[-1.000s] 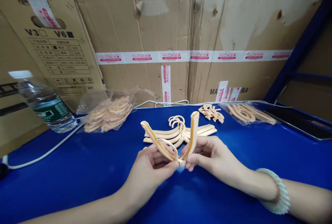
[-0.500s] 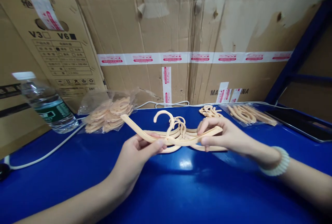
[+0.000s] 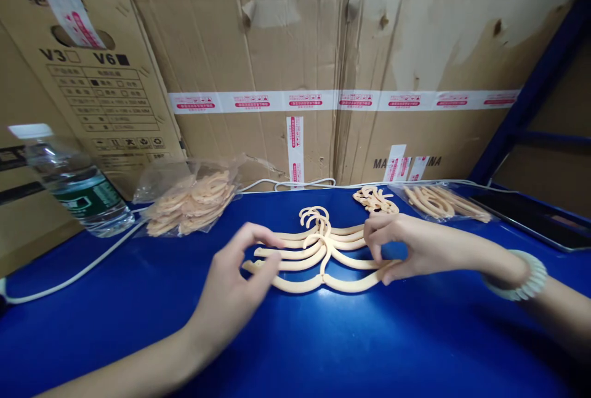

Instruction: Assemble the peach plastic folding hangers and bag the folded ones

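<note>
A beige clothes hanger (image 3: 300,286) lies on the blue table at the front of a row of several overlapping hangers (image 3: 290,254), hooks pointing away from me. My left hand (image 3: 240,269) is around the left ends of the front hangers, thumb and fingers apart, with no grip visible. At the other side, my right hand (image 3: 401,247) has the right end of the front hanger between thumb and fingertip. A pale bracelet (image 3: 521,275) circles my right wrist.
Behind the row are a small pile of beige pieces (image 3: 375,199), a bag of beige parts (image 3: 429,201) and a dark flat device (image 3: 530,216). To the left stand a fuller plastic bag (image 3: 194,201), a water bottle (image 3: 78,183) and a white cable (image 3: 78,281). Cardboard (image 3: 258,47) walls the back.
The hanger that both hands held up has come down onto the table at the front of the row. My left hand has opened from it; my right hand has moved lower.
</note>
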`<state>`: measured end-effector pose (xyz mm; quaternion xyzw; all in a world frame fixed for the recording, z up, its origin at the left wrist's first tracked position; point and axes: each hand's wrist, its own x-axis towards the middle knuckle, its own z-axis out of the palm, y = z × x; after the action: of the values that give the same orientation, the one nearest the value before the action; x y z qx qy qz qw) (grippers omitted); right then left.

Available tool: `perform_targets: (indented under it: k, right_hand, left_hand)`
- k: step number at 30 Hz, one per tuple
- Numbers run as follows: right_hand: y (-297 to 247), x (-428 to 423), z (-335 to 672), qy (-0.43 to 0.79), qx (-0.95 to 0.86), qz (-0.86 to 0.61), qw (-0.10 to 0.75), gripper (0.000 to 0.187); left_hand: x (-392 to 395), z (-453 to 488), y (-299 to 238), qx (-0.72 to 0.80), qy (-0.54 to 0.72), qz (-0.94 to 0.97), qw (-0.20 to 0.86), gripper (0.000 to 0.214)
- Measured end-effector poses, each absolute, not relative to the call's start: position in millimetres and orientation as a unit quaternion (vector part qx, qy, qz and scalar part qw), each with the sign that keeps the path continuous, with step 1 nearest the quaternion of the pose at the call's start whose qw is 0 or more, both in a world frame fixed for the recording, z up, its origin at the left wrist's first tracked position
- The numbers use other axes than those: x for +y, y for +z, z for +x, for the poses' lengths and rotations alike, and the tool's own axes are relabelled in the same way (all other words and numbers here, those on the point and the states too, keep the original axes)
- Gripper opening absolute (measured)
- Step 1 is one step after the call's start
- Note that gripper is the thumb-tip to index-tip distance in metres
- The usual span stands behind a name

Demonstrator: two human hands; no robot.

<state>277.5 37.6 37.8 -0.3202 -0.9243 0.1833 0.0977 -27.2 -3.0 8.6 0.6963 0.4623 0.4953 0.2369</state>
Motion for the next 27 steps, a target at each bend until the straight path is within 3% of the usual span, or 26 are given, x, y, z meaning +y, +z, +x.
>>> perform_targets:
  k: [4,8,14,23,27]
  right_hand:
    - [35,32,271,0.177,-0.927,-0.319,0.085,0.024]
    - [29,33,268,0.162,-0.919,-0.352,0.065,0.023]
    - [21,53,269,0.106,-0.893,-0.426,0.100,0.020]
    - [4,92,264,-0.022,-0.855,-0.480,0.195,0.007]
    - [2,82,263,-0.034,-0.848,-0.471,0.243,0.007]
  left_hand:
    - [-20,-19,5,0.331,0.305,0.887,0.105,0.012]
    - [-24,-19,-3,0.290,0.214,0.932,0.048,0.030]
    - [-14,-24,-10,0.353,0.177,0.917,0.045,0.049]
    - [45,-20,-2,0.377,0.107,0.920,0.013,0.042]
    - [46,-18,-3,0.352,0.166,0.921,-0.034,0.035]
